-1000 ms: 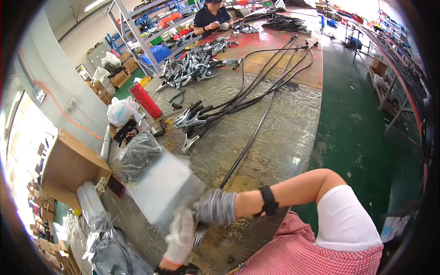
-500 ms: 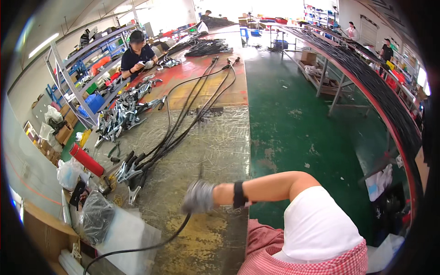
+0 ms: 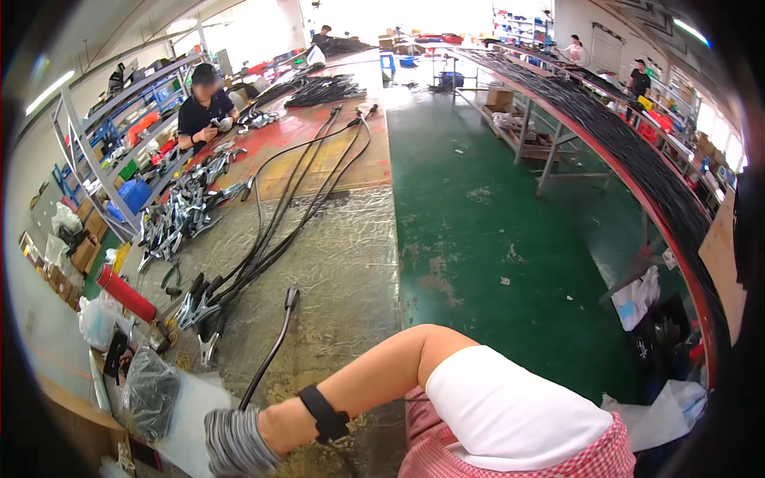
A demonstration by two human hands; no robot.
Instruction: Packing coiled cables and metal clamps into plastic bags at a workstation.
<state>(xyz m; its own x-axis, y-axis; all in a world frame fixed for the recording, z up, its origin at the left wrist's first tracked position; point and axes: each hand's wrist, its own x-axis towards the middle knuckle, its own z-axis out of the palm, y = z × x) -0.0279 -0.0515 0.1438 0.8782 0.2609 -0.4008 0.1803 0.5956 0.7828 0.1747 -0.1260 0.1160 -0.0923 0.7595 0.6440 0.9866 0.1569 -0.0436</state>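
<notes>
My right hand (image 3: 239, 440), in a grey striped knit glove, is low at the left over the near end of the workbench (image 3: 335, 350). A black cable (image 3: 269, 356) runs from it up the bench to a thicker dark end piece. The hand appears closed round this cable, though its fingertips are turned away and the cable beyond is hidden. My left hand is out of view. Ahead lies a bundle of longer black cables (image 3: 263, 263), with metal spring clamps (image 3: 209, 348) at its near end. A clear plastic bag (image 3: 151, 394) lies next to my glove.
Many metal clamps (image 3: 179, 211) are heaped on the bench's left side, near a red cylinder (image 3: 126, 293) and pliers (image 3: 170, 273). A co-worker (image 3: 205, 111) stands at the far left. Green floor (image 3: 478, 231) separates this bench from a cable-laden table (image 3: 621, 151).
My right hand has moved down and left, toward the plastic bag. The cable's end piece now shows on the bench above it. The whole view has shifted slightly.
</notes>
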